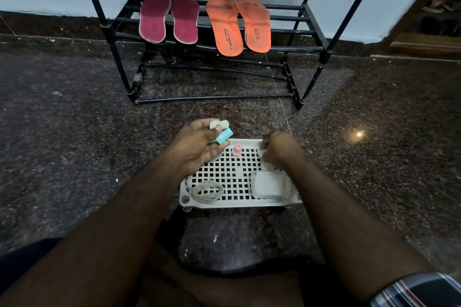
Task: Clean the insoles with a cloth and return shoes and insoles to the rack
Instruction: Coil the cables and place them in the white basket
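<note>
Left hand point(199, 147) grip holds a blue tube point(224, 136); right hand point(277, 149) grip pinches a white cloth point(262, 152) over the tray point(239, 203). Insoles point(227, 23) rest on the rack point(311, 32) at 12 o'clock.

The dark speckled stone floor point(74, 132) is polished, glossy enough to mirror a light at right. The far black shoe rack point(309, 30) looks like matt metal tubing. Its maroon insoles point(169, 17) and orange insoles point(239, 25) look soft and matt, the orange scuffed. The near white perforated tray point(232, 177) is smooth plastic, holding what may be clear plastic wrapping point(270, 184).
</note>
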A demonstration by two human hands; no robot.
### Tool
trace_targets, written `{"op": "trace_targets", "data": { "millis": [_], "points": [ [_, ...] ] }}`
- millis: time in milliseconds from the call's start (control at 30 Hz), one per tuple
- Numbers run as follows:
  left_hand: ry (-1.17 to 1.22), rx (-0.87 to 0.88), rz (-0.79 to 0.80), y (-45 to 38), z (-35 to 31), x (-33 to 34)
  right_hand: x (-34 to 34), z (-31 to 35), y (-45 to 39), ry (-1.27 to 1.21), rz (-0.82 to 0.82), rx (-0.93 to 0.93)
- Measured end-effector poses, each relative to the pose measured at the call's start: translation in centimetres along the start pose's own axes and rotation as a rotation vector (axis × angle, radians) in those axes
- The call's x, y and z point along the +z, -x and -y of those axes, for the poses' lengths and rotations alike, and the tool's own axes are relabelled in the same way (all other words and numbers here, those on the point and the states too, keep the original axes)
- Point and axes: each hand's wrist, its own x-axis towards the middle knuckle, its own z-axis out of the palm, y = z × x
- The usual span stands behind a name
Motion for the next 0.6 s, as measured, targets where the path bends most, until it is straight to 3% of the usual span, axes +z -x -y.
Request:
{"op": "trace_targets", "data": {
  "millis": [133,200,367,600],
  "points": [
    [0.019,0.004,0.009,-0.1,-0.1,-0.1,-3.2,-1.1,1.2,-0.497,-0.057,0.038],
    [0.020,0.004,0.013,0.0,-0.1,0.0,-4.6,-1.3,2.3,-0.599,-0.051,0.018],
    [0.011,-0.005,0.025,0.3,-0.1,0.1,-4.1,-0.7,4.9,-0.551,0.057,-0.016],
    [-0.001,-0.005,0.024,0.6,-0.2,0.3,0.1,-1.2,7.2,-0.255,-0.185,-0.146]
  ]
}}
